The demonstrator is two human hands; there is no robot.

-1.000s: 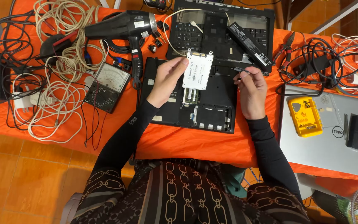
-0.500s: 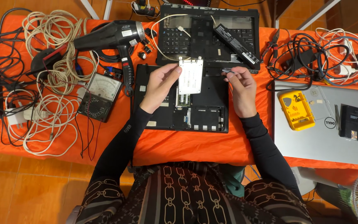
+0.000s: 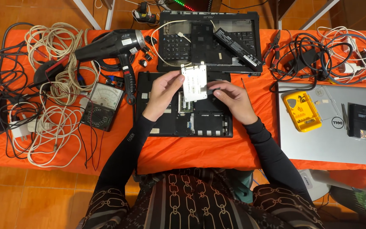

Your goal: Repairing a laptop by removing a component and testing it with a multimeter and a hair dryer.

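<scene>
Silver drive held up between both our hands, just above centre frame.

We pinch the drive's left edge with the fingers of our left hand, while our right hand closes its fingertips on the lower right corner, where a small dark piece sits; what that piece is we cannot tell. The drive hangs tilted over the opened black laptop base on the orange bench. We judge the step to be handling the drive over its bay; the next move calls for squaring it with the slot. A hair dryer and analog meter lie to the left, a yellow bit case to the right.
</scene>
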